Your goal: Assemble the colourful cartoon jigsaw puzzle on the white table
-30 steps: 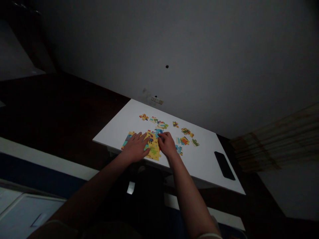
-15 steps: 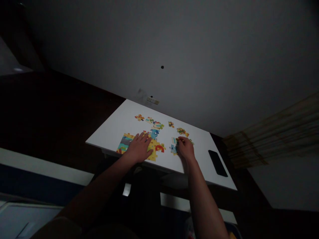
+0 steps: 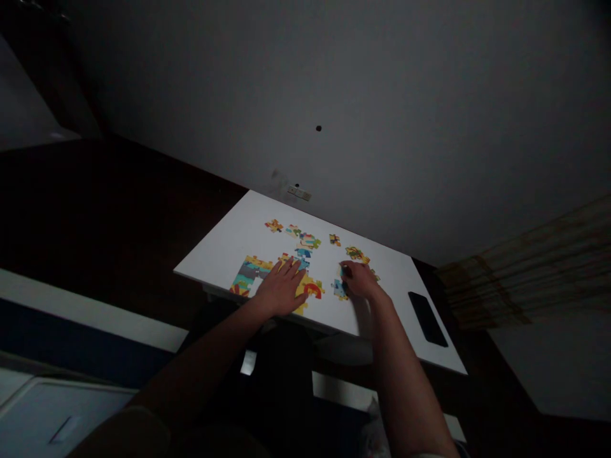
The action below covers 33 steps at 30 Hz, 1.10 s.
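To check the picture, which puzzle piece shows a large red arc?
The yellow piece right of the left hand; no other visible piece shows one.

There are two hands, one left hand (image 3: 281, 289) and one right hand (image 3: 361, 278); one table (image 3: 210, 251); one phone (image 3: 428, 319); one curtain (image 3: 510, 267); one wall outlet (image 3: 300, 193); two dark spots (image 3: 318, 128). There is one partly joined puzzle (image 3: 244, 277) and at least seven loose pieces (image 3: 273, 226); some overlap or are partly hidden, so their exact number cannot be told
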{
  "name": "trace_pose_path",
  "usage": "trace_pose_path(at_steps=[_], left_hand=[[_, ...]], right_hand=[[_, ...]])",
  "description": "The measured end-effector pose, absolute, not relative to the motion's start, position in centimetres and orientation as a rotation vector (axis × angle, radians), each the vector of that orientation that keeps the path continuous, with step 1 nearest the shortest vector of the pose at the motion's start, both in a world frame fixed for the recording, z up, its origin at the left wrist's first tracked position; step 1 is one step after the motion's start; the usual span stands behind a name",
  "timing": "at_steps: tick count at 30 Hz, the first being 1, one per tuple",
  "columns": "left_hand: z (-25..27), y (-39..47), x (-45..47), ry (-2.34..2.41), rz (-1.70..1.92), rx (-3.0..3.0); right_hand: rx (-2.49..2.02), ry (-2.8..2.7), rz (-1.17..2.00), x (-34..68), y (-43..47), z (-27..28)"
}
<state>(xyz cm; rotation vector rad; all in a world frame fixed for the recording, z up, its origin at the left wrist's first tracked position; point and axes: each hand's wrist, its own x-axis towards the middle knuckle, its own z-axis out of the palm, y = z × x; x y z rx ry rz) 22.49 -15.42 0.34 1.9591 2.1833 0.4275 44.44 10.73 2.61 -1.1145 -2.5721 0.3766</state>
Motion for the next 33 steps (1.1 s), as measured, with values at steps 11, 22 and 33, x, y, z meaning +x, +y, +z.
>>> trace_pose_path(at_steps=[11, 22, 33], left_hand=[[0.5, -15.3, 23.0, 2.154, 0.456, 1.933], [0.7, -15.4, 24.8, 2.110, 0.490, 1.985], [1.5, -15.7, 24.9, 2.113, 0.510, 1.978]], right_hand=[[-1.165, -2.771, 0.408, 43.5, 11.8, 4.1], [-1.186, -2.657, 0.334, 42.0, 10.5, 5.7], [-0.827, -2.138, 1.136, 28.3, 3.9, 1.4]])
